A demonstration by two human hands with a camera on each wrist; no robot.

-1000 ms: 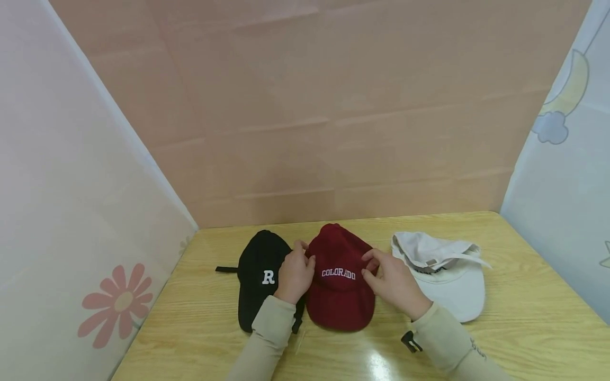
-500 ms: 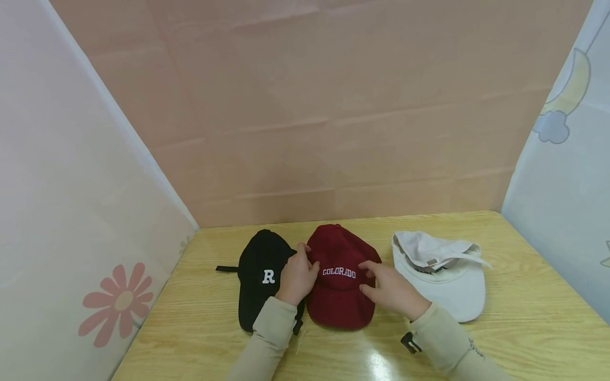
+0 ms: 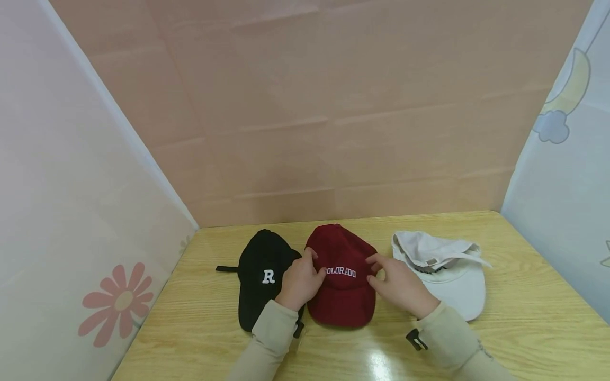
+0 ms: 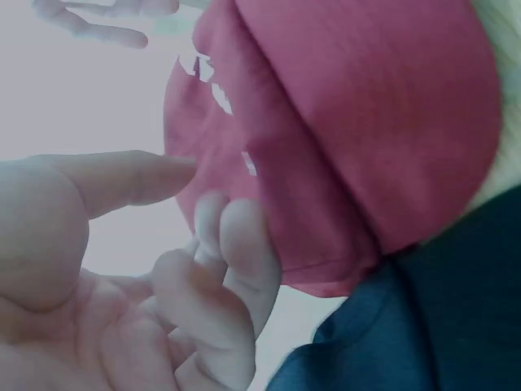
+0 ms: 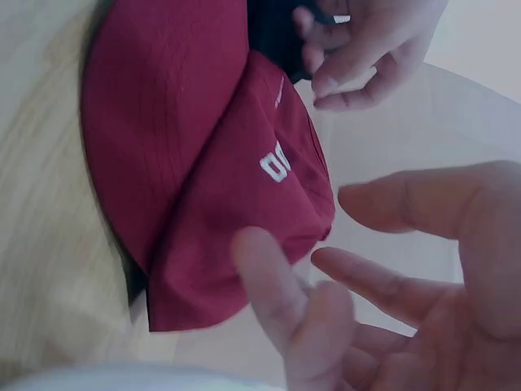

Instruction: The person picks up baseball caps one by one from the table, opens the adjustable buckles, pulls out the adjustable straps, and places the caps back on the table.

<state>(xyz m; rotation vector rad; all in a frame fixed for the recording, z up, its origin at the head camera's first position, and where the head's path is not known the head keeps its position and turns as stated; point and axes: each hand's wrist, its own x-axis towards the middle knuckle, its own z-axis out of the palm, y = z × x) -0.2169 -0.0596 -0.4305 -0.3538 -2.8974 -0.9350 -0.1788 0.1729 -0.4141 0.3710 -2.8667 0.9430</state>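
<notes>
A dark red baseball cap (image 3: 344, 307) lettered COLORADO lies on the table, brim towards me, between my two hands. My left hand (image 3: 301, 279) is at its left side, fingertips over the crown's edge and partly in front of the lettering. In the left wrist view its fingers (image 4: 248, 236) bend loosely, with a gap to the thumb. At the cap's right side is my right hand (image 3: 405, 284); in the right wrist view its thumb and fingers (image 5: 269, 277) are spread, with no cloth pinched. Whether the fingertips touch the cap I cannot tell.
A black cap (image 3: 259, 301) with a white R lies left of the red one, partly under my left forearm. To the right is a white cap (image 3: 455, 296), its opening and strap upward. The wooden table (image 3: 190, 317) ends at a pinkish-brown backdrop (image 3: 267, 159).
My left hand has moved slightly right, further over the red cap. My right hand shifted left, then back right to the cap's edge. The red cap's brim moved slightly away from me.
</notes>
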